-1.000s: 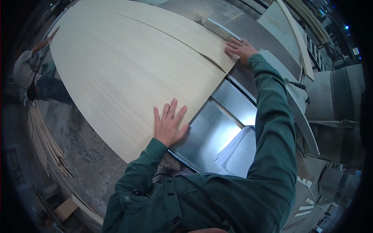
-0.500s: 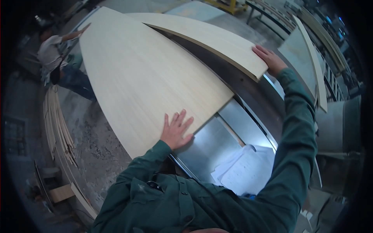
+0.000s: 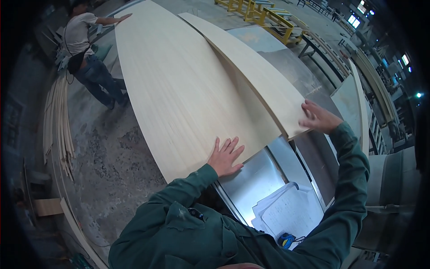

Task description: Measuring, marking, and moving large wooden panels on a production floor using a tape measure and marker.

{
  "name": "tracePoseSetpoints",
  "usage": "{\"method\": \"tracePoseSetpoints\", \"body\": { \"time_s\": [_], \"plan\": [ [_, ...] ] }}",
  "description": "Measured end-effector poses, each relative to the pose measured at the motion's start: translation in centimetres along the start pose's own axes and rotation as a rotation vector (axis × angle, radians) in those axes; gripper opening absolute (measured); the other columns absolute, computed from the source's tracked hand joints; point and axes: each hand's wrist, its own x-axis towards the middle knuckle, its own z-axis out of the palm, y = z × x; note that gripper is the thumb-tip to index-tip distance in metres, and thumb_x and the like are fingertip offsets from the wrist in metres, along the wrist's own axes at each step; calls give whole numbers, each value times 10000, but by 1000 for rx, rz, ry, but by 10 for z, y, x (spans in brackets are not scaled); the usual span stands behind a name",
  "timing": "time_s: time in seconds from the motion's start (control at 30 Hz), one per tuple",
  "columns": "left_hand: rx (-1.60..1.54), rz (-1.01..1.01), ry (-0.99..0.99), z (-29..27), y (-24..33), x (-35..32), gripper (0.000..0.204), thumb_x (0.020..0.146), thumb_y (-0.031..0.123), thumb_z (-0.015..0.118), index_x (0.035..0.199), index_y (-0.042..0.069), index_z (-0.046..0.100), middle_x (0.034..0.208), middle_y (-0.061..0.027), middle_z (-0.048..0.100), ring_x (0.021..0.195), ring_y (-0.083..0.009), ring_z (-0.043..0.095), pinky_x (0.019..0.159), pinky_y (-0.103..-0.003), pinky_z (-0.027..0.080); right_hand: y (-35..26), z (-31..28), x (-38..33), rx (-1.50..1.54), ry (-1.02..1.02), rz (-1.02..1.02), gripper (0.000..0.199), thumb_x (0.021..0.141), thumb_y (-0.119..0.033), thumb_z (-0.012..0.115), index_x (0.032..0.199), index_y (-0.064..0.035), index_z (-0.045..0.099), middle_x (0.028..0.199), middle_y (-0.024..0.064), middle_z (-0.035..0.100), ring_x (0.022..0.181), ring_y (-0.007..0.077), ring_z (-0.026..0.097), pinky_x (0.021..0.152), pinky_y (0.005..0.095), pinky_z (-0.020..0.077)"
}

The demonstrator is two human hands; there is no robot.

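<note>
Far L: thin wood strips [image 3: 65, 130] lie lengthwise in a loose bundle on the grey, stained floor [image 3: 112, 157]; nr the lower L, a brown block [image 3: 48, 207]. Next, co-worker [image 3: 79, 33] in white top & jeans stands by the far end of the big pnl [image 3: 179, 94], one arm out, that hand [image 3: 124, 19] at its L edge; fingers too small to tell.

Big pnl, pale w/ fine grain, runs from far end down to the wearer, nr end on a shiny metal top [image 3: 257, 172]. L hand [image 3: 227, 158], green sleeve, lies palm down on its nr end, close to the edge; fingers spread, thumb out to R, nothing pinched.

R of that, narrow pc [image 3: 264, 80], same pale wood, runs alongside, tilted, its L edge over the big pnl's R side w/ shadow btwn; can't tell if they touch. Below: papers [image 3: 291, 213] on the metal top, blue tape measure [image 3: 286, 240] at their nr edge. Up top, yellow frames [image 3: 286, 36] in bkgd.

R hand [image 3: 320, 119] is at the narrow pc's nr R corner; fingers part-bent, apart, blurred, can't tell if pinching. Dark top [image 3: 316, 152] below it. Far R: pale board [image 3: 359, 98] on edge.
</note>
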Motion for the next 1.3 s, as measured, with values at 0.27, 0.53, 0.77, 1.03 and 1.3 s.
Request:
{"method": "tracePoseSetpoints", "body": {
  "time_s": [0.27, 0.53, 0.77, 1.03, 1.3],
  "plan": [
    [-736, -84, 56, 0, -44, 11, 540, 992, 414, 466, 1417, 85, 417, 1428, -143, 464, 1233, -327, 522, 1165, -507, 203, -78, 8, 59, 68, 418, 268, 916, 760, -705, 648, 1262, 55, 560, 1273, 269, 571, 1142, 344, 581, 955, 382, 434],
    [-1638, -279, 256, -102, -24, -33, 459, 998, 250, 547, 1375, 22, 420, 1235, -111, 564, 1038, -141, 586, 959, -292, 473, -107, 81, 75, 295, 251, 324, 859, 777, -712, 624, 1066, 96, 654, 1014, 219, 690, 916, 297, 680, 852, 375, 488],
    [-1143, -398, 416, -94, -62, -42, 325, 865, 129, 725, 1136, 9, 592, 950, -36, 635, 816, -98, 605, 739, -242, 505, -167, 176, 101, 663, 263, 372, 988, 702, -706, 686, 1161, 162, 572, 1143, 314, 624, 1081, 378, 622, 950, 397, 469],
    [-625, -644, 501, -124, -128, -94, 287, 847, 256, 734, 819, -11, 633, 703, -62, 656, 616, -122, 593, 599, -289, 502, -252, 244, 135, 704, 379, 388, 902, 725, -683, 686, 1129, 117, 589, 1148, 296, 629, 1082, 393, 621, 937, 418, 484],
    [-497, -673, -103, -187, -174, -80, 405, 849, 387, 671, 772, -9, 641, 671, -95, 627, 579, -194, 609, 560, -312, 514, -283, 241, 142, 742, 444, 397, 885, 695, -665, 720, 1117, 105, 613, 1136, 278, 643, 1085, 387, 624, 936, 416, 489]
  ]
}}
